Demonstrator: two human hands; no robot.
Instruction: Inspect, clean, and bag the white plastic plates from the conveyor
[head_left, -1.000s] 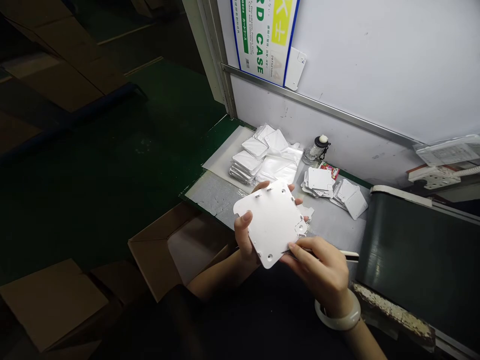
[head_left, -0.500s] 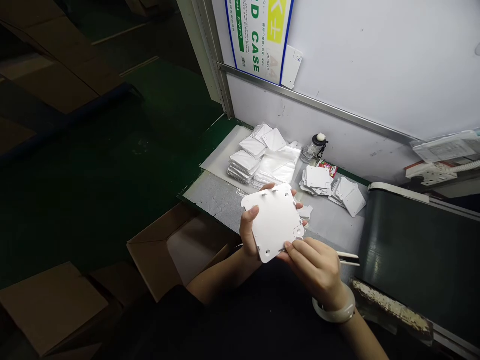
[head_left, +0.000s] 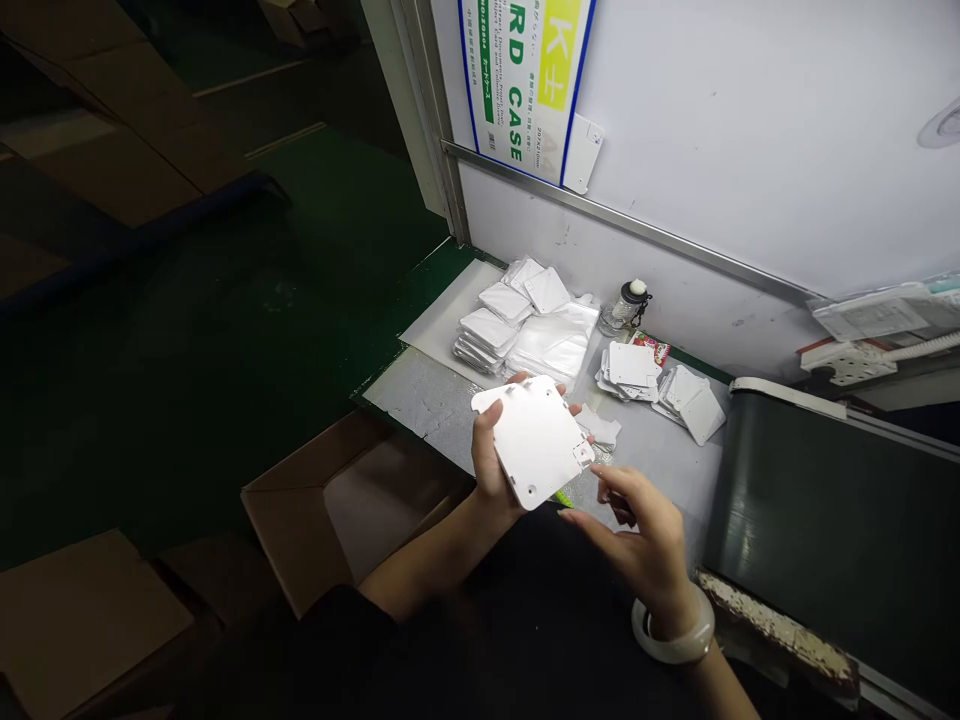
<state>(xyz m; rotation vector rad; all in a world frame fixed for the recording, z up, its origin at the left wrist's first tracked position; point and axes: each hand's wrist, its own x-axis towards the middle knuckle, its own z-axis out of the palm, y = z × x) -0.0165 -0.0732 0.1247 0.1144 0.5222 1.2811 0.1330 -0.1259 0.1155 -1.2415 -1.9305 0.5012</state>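
A white plastic panel (head_left: 536,440), roughly square with small tabs and corner holes, is held up over the near side of the table. My left hand (head_left: 491,455) grips it, thumb on the face and fingertips showing past the far edge. Just off its lower right corner is my right hand (head_left: 637,520), empty, with thumb and index finger apart. A pale bangle (head_left: 675,635) circles my right wrist. Behind the panel lies a small white piece (head_left: 601,430). Something bright green (head_left: 562,497) shows below the panel, too little of it to name.
White panels in clear bags (head_left: 487,335) are piled at the back left, near a bottle (head_left: 625,308). Two loose panel stacks (head_left: 631,368) lie right of them. A dark conveyor belt (head_left: 832,520) borders the right side; an open carton (head_left: 300,510) stands lower left.
My right hand has let go of the panel's lower edge and opened, moving slightly down and right. The panel has shifted a little left in my left hand.
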